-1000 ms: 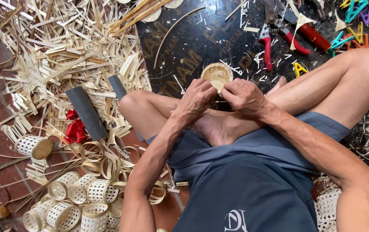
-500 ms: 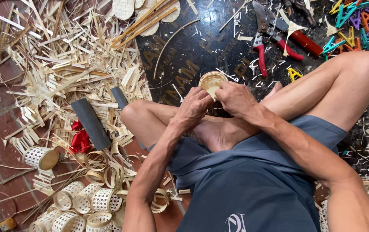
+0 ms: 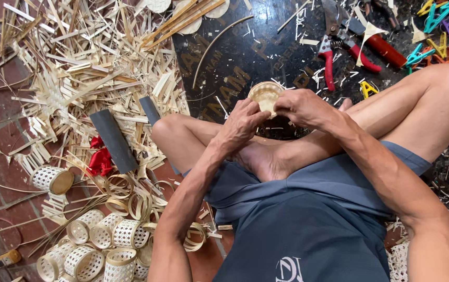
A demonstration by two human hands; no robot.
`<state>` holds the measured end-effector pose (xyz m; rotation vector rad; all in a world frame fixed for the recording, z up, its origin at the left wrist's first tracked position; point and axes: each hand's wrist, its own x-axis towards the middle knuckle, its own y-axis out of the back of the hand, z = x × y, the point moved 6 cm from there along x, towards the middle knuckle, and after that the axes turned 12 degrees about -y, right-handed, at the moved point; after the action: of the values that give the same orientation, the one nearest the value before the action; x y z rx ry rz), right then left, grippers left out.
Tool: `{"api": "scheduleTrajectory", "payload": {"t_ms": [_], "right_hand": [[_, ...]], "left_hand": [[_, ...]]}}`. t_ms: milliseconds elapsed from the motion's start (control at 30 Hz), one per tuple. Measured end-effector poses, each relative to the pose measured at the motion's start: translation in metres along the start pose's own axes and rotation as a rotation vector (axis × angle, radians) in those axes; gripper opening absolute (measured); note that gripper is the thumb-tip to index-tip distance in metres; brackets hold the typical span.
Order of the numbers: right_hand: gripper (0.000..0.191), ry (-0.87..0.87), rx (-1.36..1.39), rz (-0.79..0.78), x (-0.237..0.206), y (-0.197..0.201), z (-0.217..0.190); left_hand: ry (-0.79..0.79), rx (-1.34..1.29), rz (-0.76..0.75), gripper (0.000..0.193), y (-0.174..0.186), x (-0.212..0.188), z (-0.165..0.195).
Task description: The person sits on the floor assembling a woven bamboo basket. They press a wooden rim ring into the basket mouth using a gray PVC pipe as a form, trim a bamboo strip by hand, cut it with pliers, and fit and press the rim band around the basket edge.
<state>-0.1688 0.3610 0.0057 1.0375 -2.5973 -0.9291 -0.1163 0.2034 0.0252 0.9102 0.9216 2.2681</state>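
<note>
I sit cross-legged on the floor and hold a small round woven bamboo cup (image 3: 265, 95) above my shins. My left hand (image 3: 241, 125) grips its near left rim with the fingers curled. My right hand (image 3: 304, 107) pinches its right rim. The cup's open mouth faces up toward me. Under it lies a dark printed mat (image 3: 245, 62).
Bamboo strips and offcuts (image 3: 83, 68) cover the floor at left. Several finished woven cups (image 3: 96, 245) and loose bamboo rings (image 3: 130, 201) lie by my left knee. A dark flat blade (image 3: 112, 140), red cloth (image 3: 99, 159), red-handled pliers (image 3: 342, 49) and coloured clips (image 3: 446, 23) lie around.
The view has shifted slightly; my hands stay on the cup and turn it a little between the fingers.
</note>
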Motion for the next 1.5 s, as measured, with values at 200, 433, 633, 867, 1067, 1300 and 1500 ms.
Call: {"api": "scheduleTrajectory", "payload": {"t_ms": [200,433,633,867,1067,1300,1500], "right_hand": [[0.020,0.045,0.254,-0.004,-0.033,0.052,-0.078],[0.031,0.395,-0.144,0.116,-0.037,0.047,-0.155],[0.024,0.034,0.259,0.091,-0.049,0.031,-0.119],[0.030,0.341,-0.048,0.031,-0.070,0.008,-0.150],[0.026,0.483,-0.119,-0.120,-0.063,0.005,-0.180],[0.021,0.546,-0.055,-0.251,-0.074,0.011,-0.198],[0.019,0.475,0.108,-0.420,-0.080,0.009,-0.194]], "left_hand": [[-0.088,-0.033,-0.001,0.040,0.055,-0.005,0.070],[-0.175,0.243,-0.276,0.038,0.070,-0.028,0.162],[-0.162,0.362,-0.276,0.043,0.072,-0.047,0.173],[0.042,-0.031,0.029,0.035,0.075,-0.078,0.142],[0.094,-0.230,0.059,0.033,0.084,-0.078,0.143],[0.029,-0.149,0.007,0.020,0.107,-0.064,0.167],[0.082,-0.531,-0.100,0.014,0.102,-0.055,0.165]]}}
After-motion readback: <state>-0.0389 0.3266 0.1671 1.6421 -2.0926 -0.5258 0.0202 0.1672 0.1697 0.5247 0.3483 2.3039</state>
